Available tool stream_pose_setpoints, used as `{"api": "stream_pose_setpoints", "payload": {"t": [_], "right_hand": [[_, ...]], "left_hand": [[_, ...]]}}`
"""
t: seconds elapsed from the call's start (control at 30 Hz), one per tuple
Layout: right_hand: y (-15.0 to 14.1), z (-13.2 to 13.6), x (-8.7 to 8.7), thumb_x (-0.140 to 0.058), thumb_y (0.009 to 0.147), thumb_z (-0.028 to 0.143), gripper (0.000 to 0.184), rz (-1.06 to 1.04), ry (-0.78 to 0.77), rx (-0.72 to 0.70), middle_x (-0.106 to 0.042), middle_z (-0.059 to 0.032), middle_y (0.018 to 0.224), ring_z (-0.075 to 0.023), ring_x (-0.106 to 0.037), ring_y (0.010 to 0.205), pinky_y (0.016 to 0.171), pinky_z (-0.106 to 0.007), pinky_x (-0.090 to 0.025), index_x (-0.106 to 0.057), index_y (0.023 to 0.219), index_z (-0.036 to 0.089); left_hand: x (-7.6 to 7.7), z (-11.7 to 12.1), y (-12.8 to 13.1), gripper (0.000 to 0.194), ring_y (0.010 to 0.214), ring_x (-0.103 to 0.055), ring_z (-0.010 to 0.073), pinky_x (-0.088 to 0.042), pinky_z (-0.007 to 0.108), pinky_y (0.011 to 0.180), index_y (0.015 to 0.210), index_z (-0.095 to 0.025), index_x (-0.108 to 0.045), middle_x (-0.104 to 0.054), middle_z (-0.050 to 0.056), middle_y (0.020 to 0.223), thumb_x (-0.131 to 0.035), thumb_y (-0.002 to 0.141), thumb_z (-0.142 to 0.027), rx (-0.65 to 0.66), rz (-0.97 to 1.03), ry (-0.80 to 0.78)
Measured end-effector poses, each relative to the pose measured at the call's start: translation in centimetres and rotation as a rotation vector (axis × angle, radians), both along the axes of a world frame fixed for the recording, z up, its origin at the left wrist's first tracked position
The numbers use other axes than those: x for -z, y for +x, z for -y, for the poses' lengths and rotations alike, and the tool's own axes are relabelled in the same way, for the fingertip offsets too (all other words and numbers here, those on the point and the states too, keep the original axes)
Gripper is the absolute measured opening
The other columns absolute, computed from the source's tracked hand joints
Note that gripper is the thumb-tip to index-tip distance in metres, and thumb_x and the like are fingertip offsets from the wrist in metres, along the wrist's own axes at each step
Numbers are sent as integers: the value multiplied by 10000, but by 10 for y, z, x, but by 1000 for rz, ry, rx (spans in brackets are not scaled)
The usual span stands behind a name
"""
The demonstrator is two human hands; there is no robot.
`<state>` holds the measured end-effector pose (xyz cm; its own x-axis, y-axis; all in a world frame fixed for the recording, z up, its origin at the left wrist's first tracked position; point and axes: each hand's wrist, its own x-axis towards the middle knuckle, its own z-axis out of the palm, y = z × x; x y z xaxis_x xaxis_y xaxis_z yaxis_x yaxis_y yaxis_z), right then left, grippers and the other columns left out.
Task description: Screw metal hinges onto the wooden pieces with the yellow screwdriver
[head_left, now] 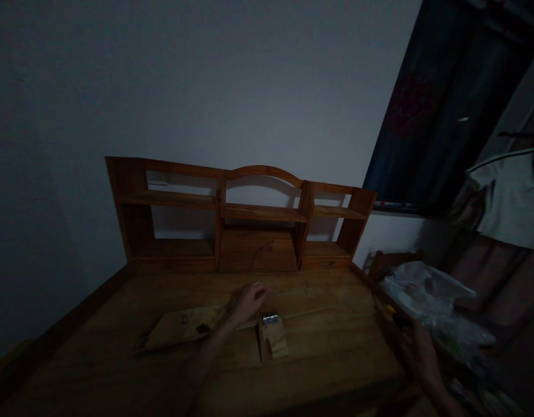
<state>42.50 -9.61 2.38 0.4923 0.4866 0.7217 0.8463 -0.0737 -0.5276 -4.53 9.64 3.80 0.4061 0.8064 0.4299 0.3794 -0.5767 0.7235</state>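
Over the middle of the wooden desk, my left hand [252, 298] has its fingers curled together. Anything between them is too small and dark to make out. Just below it, a shiny metal piece [270, 318] sits at the far end of a small wooden block [275, 339]. A longer wooden board [180, 327] with a dark knot lies to the left, partly behind my left forearm. At the desk's right edge, my right hand [423, 350] is closed around a yellow-and-black screwdriver [395, 315], whose thin end points up and left; dim light blurs its details.
A wooden shelf unit [258, 213] stands along the desk's [336, 330] back edge against the wall. Raised side edges border the desk. To the right are plastic bags [427, 286], a hanging white shirt [510, 200] and a dark curtained window [441, 104].
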Motion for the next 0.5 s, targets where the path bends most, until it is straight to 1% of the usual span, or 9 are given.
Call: {"api": "stream_pose_setpoints", "payload": {"t": [0.03,0.07,0.13,0.23,0.3,0.33,0.4,0.43,0.5], "right_hand": [[-3,-3,-4,-574,649,658,585,-33,-10,-22,-706,-146,958,-396,-670,895,766,-531,-534,-670,1026,221],[-8,-8,-10,-597,663,656,620,-85,-10,7,-699,-159,972,-405,-662,908,767,-538,-528,-654,1097,218],[-25,-23,-31,-622,704,657,669,-185,129,159,-695,-169,1007,-405,-658,911,794,-550,-510,-627,1189,197],[-71,-55,-82,-666,758,606,634,-301,389,71,-680,-164,1082,-333,-660,933,841,-475,-508,-637,1185,139],[-111,-76,-117,-656,806,576,590,-355,526,-42,-660,-161,1141,-309,-634,1020,869,-425,-498,-635,1188,127],[-133,-86,-130,-648,824,568,568,-384,547,-104,-657,-150,1139,-294,-624,1032,864,-403,-495,-629,1187,132],[-177,-105,-142,-602,865,575,523,-457,472,-274,-665,-106,1011,-238,-636,876,725,-330,-501,-608,1175,154],[-198,-113,-141,-580,885,573,514,-516,420,-381,-659,-81,955,-211,-630,798,658,-298,-489,-581,1200,168],[-237,-129,-130,-592,873,588,502,-620,334,-512,-599,-6,743,-154,-560,607,535,-244,-435,-564,1165,180]], "left_hand": [[3,-3,-1,322,1022,-652,193,-472,282,947,961,-205,-751,-724,65,1044,-516,933,-422,0,1,-28],[6,-6,-2,320,1033,-652,195,-472,282,952,964,-207,-752,-729,60,1052,-517,928,-421,1,5,-63],[12,-12,-5,324,1049,-654,200,-476,286,958,981,-214,-750,-739,46,1070,-522,919,-435,-2,23,-137],[18,-19,-8,355,1067,-656,212,-476,301,971,1018,-215,-744,-744,38,1092,-539,904,-481,-1,65,-224],[19,-20,-9,369,1080,-654,216,-469,308,983,1025,-208,-742,-742,41,1102,-541,904,-493,14,107,-258],[20,-20,-10,372,1080,-654,217,-467,310,986,1022,-207,-743,-743,41,1100,-543,905,-498,25,120,-267],[19,-18,-10,379,1065,-657,218,-470,317,979,1011,-212,-748,-745,39,1087,-548,904,-516,44,118,-268],[18,-17,-10,385,1053,-659,219,-472,320,973,1005,-215,-751,-746,38,1078,-551,903,-526,50,108,-262],[15,-15,-10,396,1027,-662,220,-480,321,949,987,-210,-756,-748,44,1051,-552,901,-537,57,94,-251]]}}
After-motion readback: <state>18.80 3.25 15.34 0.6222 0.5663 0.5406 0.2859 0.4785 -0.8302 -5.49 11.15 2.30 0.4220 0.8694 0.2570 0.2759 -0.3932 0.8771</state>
